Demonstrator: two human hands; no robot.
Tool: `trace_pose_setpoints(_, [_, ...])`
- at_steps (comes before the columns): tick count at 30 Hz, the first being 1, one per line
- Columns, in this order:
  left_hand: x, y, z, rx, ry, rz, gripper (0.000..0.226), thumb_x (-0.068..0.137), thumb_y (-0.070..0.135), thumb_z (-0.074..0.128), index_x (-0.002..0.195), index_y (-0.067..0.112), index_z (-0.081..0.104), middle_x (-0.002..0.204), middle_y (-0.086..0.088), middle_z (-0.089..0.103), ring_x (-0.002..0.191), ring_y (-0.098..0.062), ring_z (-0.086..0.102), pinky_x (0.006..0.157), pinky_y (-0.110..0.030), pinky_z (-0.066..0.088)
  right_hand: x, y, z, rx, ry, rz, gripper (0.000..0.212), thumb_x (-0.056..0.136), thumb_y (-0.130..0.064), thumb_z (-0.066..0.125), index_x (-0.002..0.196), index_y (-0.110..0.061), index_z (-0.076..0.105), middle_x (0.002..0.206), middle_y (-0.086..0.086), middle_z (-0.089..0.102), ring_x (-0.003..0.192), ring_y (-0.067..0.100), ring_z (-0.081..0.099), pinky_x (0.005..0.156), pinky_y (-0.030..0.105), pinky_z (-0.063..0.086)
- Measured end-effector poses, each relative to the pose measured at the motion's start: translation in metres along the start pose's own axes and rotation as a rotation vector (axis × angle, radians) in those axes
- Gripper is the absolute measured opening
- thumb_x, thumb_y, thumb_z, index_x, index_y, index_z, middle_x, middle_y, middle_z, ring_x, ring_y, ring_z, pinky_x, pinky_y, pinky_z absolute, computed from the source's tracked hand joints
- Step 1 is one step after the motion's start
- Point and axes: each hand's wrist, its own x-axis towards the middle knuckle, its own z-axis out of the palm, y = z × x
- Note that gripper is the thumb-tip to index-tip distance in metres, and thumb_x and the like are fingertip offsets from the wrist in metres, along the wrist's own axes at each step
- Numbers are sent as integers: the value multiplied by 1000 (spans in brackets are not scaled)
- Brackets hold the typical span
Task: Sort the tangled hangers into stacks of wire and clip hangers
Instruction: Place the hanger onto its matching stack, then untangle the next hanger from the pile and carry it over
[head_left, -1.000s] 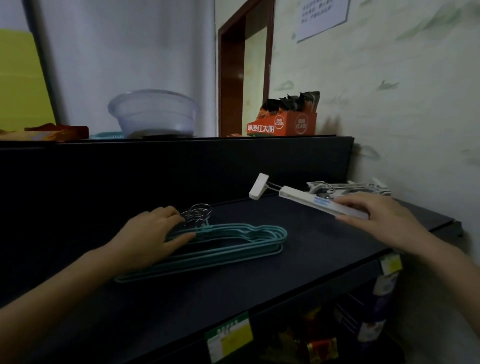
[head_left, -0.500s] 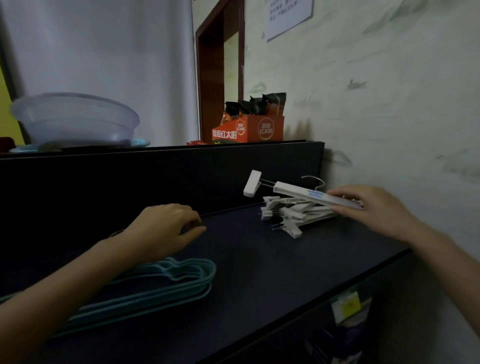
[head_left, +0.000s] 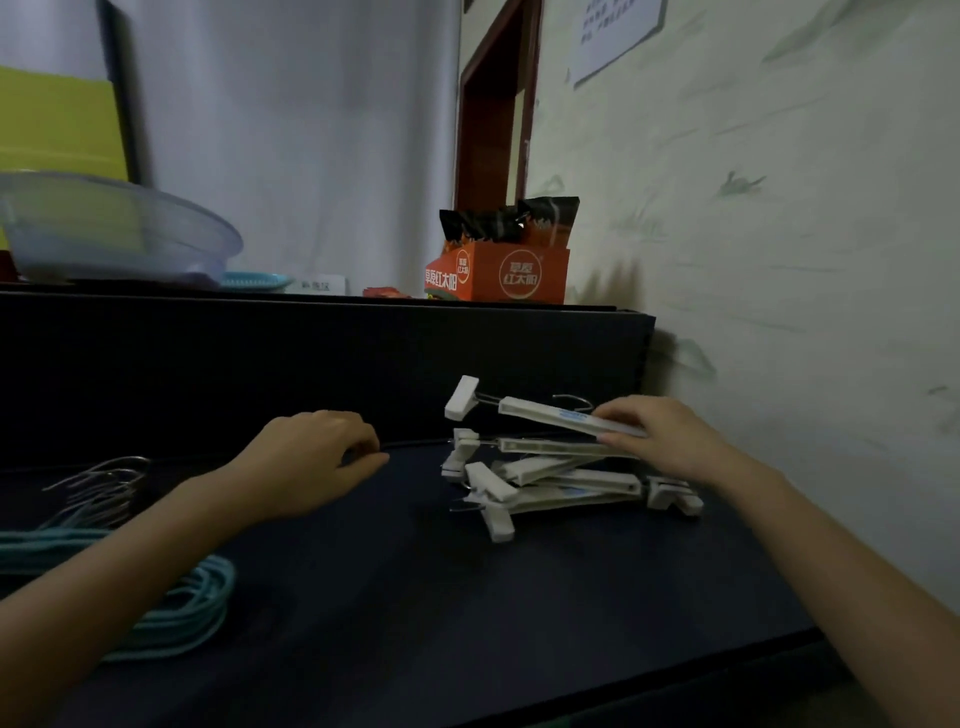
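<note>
A stack of teal wire hangers (head_left: 171, 613) lies at the left of the dark shelf (head_left: 467, 623), its metal hooks (head_left: 104, 483) pointing toward the back. A pile of white clip hangers (head_left: 550, 478) sits at the right near the wall. My right hand (head_left: 660, 441) grips one white clip hanger (head_left: 540, 413) just above that pile, its clip end sticking out to the left. My left hand (head_left: 311, 457) hovers over the shelf between the two stacks, fingers loosely curled, holding nothing.
A dark back panel (head_left: 311, 364) rises behind the shelf. On its top ledge stand a clear plastic basin (head_left: 114, 234) and an orange snack box (head_left: 498, 270). The wall (head_left: 779, 260) runs close along the right side.
My left hand has lifted off the teal wire hangers and moved right. My right hand has carried the white clip hanger over the clip pile. The view has swung right.
</note>
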Motion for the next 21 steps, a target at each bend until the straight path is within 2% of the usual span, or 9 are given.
trace_pose_setpoints(6, [-1, 18, 6, 25, -11, -92, 35, 91, 51, 38, 110, 30, 58, 107, 13, 57, 92, -7, 55, 76, -27, 49, 20, 9, 19, -86, -141, -46, 33, 90, -42, 51, 122, -33, 54, 119, -7, 58, 103, 15, 55, 87, 40, 48])
trace_pose_setpoints(9, [-6, 23, 7, 16, -12, -132, 33, 91, 50, 39, 110, 30, 58, 105, 13, 57, 87, -5, 53, 72, -23, 46, 23, 11, 19, -157, -157, -80, 38, 90, -45, 49, 126, -34, 49, 121, -7, 55, 104, 15, 53, 79, 33, 46])
trace_pose_setpoints(12, [-13, 24, 6, 18, -11, -169, 32, 91, 49, 40, 110, 30, 58, 105, 13, 58, 88, -5, 53, 72, -22, 45, 22, 8, 15, -219, -130, -124, 44, 90, -49, 48, 130, -32, 46, 125, -8, 53, 107, 14, 53, 76, 29, 43])
trace_pose_setpoints(16, [-25, 21, 2, 41, -10, -225, 32, 91, 50, 40, 110, 31, 57, 104, 14, 58, 89, -6, 54, 72, -23, 47, 18, -7, 9, -221, -86, -164, 48, 91, -49, 46, 135, -30, 42, 134, -8, 51, 117, 15, 52, 86, 34, 46])
trace_pose_setpoints(21, [-55, 12, -10, 66, 26, -296, 30, 91, 48, 41, 109, 31, 58, 97, 16, 56, 86, -6, 55, 69, -25, 49, 14, -43, 8, -157, 38, -252, 41, 92, -43, 47, 131, -31, 46, 130, -10, 54, 113, 12, 53, 85, 31, 46])
